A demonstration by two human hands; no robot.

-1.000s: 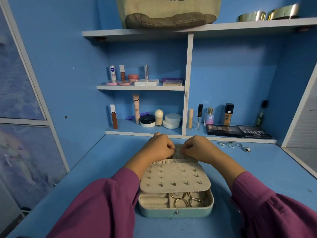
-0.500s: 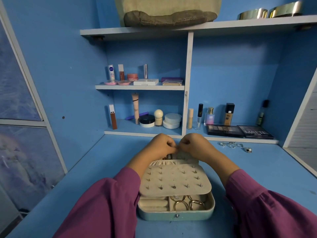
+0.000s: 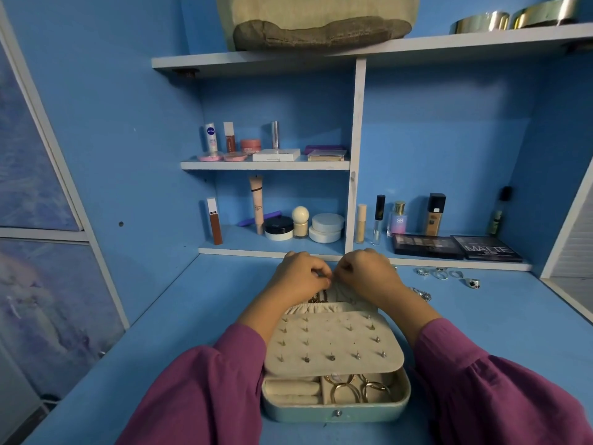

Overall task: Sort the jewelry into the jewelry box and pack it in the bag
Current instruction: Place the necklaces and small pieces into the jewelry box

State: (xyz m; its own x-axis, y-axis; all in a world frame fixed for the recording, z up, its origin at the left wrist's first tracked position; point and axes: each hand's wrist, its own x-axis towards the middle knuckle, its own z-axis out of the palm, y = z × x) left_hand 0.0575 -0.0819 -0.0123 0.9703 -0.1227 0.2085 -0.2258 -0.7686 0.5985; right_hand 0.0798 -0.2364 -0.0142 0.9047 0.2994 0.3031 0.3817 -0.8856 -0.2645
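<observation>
Resting on the blue painted counter [image 3: 160, 332] at 6 o'clock: one pale teal oval jewelry box [image 3: 337, 409], lid open. A cream felt earring panel [image 3: 333, 345] studded with small posts lies folded over the front half of the box. Below it, the front compartments show cream ring rolls [image 3: 293, 390] at left and gold hoop earrings [image 3: 345, 388] at right.

At the box's 12 o'clock edge, above a gathered cream pocket [image 3: 321, 308], the left hand [image 3: 300, 277] and right hand [image 3: 369, 274] meet, fingertips curled and touching. Each grip is narrow, pinched on something small; the item itself is hidden, so what is held cannot be told. A thin gold chain [image 3: 317, 297] hangs just under the left hand. Both arms wear magenta sleeves [image 3: 208, 390].

At 2 o'clock on the counter: silver rings [image 3: 439, 273] in a loose group, and a silver chain [image 3: 423, 293] just beside the right wrist.

At 12 o'clock, top shelf: a beige canvas bag [image 3: 321, 20]. Lower shelves carry assorted cosmetics [image 3: 276, 149].
</observation>
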